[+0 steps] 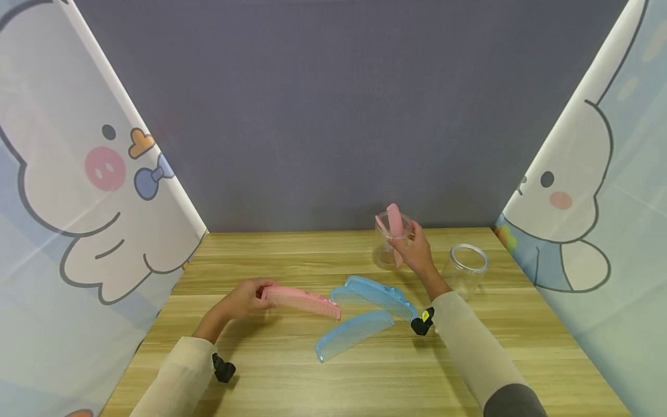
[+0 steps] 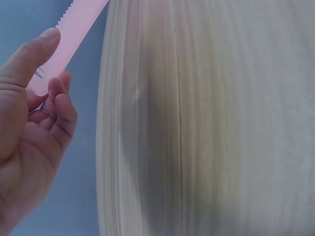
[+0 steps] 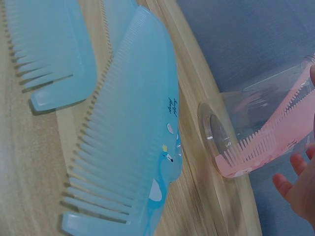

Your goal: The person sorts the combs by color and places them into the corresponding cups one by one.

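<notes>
My left hand [image 1: 245, 298] pinches one end of a pink comb [image 1: 307, 301] between thumb and fingers, teeth toward me. In the left wrist view, the thumb [image 2: 34, 54] presses on the comb's face. My right hand [image 1: 414, 252] grips a clear plastic jar [image 1: 384, 255] at its upper right side, thumb in front and fingers behind. Two pink combs [image 1: 395, 220] lean inside this jar, their ends above its rim. In the right wrist view, one comb [image 3: 290, 123] reaches down to the jar's bottom.
Two blue combs [image 1: 377, 291] overlap on the wooden table [image 1: 260, 370] between the hands; a third blue comb [image 1: 354, 333] lies nearer me. Another clear jar [image 1: 466, 272] stands to the right, beside my right forearm. A grey panel [image 1: 312, 116] rises behind the table.
</notes>
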### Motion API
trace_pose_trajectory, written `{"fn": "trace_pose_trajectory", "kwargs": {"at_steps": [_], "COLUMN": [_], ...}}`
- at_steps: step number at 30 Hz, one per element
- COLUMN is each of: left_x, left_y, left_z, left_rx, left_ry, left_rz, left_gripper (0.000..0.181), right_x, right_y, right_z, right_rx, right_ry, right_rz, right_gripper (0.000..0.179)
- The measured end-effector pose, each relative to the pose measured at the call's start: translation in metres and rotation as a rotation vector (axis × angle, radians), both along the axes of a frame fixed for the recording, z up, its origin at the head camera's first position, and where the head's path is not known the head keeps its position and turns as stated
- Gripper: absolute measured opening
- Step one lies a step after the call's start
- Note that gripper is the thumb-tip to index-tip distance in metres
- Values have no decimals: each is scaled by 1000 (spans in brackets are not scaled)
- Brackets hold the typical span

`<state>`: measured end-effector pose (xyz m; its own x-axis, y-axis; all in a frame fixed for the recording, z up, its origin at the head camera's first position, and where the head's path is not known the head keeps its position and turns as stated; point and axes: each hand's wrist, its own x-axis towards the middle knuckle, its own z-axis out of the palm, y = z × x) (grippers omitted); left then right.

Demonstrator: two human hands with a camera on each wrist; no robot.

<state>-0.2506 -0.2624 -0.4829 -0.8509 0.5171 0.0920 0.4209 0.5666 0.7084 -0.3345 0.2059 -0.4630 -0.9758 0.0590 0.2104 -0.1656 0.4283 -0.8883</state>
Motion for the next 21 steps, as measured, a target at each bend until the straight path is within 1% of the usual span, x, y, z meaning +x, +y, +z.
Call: {"fn": "trace_pose_trajectory", "kwargs": {"at_steps": [7,12,17,21], "left_x": [-5,-11,-15,-19], "left_y": [2,7,16,25], "left_z": [0,4,11,15], "left_rx": [98,166,202,205], "left_ry": [-16,-41,-52,-58], "left_rz": [7,15,29,55], "left_gripper": [39,40,42,42], "right_x": [-1,-1,-2,-2], "right_y": [0,1,1,1], "right_z": [0,-1,-1,-2], "right_rx": [-9,0,7,11], "right_ry": [5,3,1,0], "right_rz": [4,-1,-5,-5], "right_gripper": [91,92,92,92]}}
